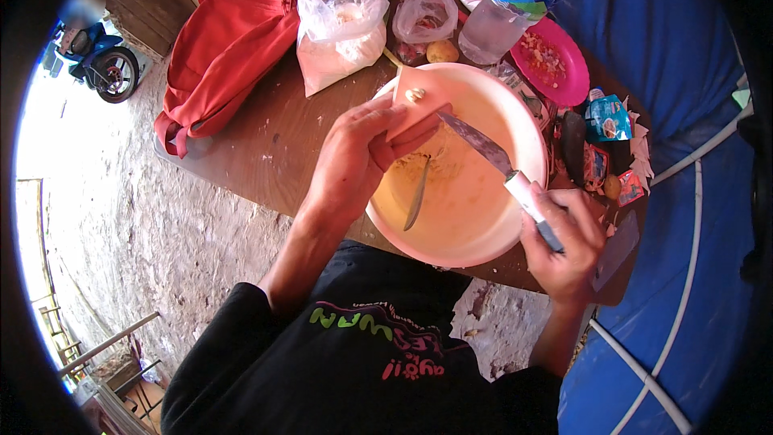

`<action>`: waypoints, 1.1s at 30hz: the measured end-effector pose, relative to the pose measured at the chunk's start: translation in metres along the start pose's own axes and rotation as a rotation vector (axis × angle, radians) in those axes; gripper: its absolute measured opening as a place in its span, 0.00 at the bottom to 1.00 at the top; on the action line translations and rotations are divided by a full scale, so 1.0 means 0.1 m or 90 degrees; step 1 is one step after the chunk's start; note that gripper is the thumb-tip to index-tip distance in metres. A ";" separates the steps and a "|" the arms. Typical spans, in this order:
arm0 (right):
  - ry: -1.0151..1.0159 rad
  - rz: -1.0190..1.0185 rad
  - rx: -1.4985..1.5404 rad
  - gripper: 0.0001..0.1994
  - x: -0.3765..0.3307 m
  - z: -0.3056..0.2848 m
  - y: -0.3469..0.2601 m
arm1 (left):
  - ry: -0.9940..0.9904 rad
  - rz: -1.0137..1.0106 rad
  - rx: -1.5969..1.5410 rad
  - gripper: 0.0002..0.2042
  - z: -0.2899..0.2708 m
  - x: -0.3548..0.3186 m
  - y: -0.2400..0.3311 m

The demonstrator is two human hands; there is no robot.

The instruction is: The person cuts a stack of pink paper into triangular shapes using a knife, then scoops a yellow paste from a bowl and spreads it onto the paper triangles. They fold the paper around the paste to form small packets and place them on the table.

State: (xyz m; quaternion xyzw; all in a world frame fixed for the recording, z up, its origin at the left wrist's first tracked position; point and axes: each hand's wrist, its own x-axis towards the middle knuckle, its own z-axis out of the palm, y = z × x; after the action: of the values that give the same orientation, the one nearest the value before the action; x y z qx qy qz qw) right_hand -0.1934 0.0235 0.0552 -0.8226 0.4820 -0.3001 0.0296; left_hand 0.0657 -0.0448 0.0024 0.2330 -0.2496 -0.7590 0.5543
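My left hand [350, 145] is closed on a flat, pale pink, board-like piece [417, 90], tilted above the basin's far left side. A small whitish lump [415, 95] lies on it; its kind I cannot make out. In my right hand [568, 238] is a knife [481, 145], gripped by its white and dark handle. Its blade points up and left, with the tip close to the flat piece's lower right corner. Below both hands stands a wide pinkish-white basin [533, 141] of pale yellowish mixture [463, 209]. A metal spoon [418, 196] rests in it, with darker bits near its far end.
Behind the basin are a bag of white powder [334, 56], a smaller plastic bag [423, 20] and a large water bottle [491, 28]. A pink plate [555, 72] of chopped bits and several packets stand right. A red backpack [229, 48] lies left on the wooden table [250, 165].
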 end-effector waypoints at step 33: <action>-0.640 0.423 0.475 0.12 1.21 0.52 0.57 | 0.076 0.234 0.143 0.21 -0.15 0.08 -0.08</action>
State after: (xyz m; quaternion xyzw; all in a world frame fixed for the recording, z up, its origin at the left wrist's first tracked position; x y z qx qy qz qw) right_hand -0.1670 -0.1175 0.0495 -0.6059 0.5001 -0.0042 0.6186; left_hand 0.0668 -0.0518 -0.0145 0.2884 -0.3379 -0.5974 0.6676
